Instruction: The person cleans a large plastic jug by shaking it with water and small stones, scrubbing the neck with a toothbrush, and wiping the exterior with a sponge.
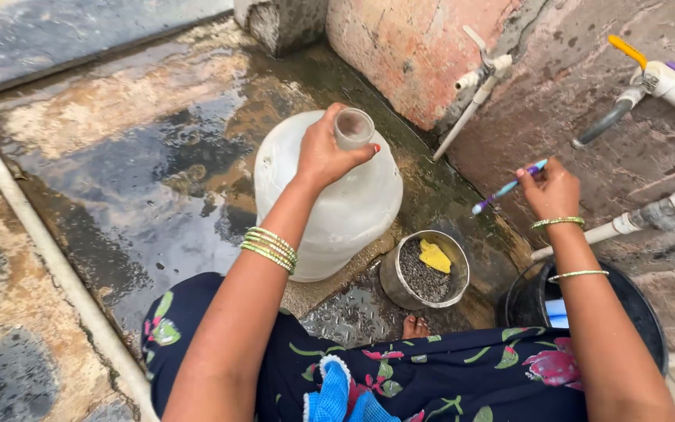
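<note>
A large white plastic water jug [349, 207] stands on the wet ground in front of me. My left hand [326, 152] grips its narrow neck and mouth [354, 127] from the left side. Off to the right, my right hand [552, 190] holds a blue and purple toothbrush [507, 187], its bristled end pointing down-left toward the jug but apart from it. Green and gold bangles sit on both wrists.
A small steel bowl [394, 277] with dark grit and a yellow scrap [434, 255] sits at the jug's right. A black bucket [521, 301] stands under my right arm. Taps and white pipes [474, 98] run along the stained wall. The concrete floor [142, 195] is wet.
</note>
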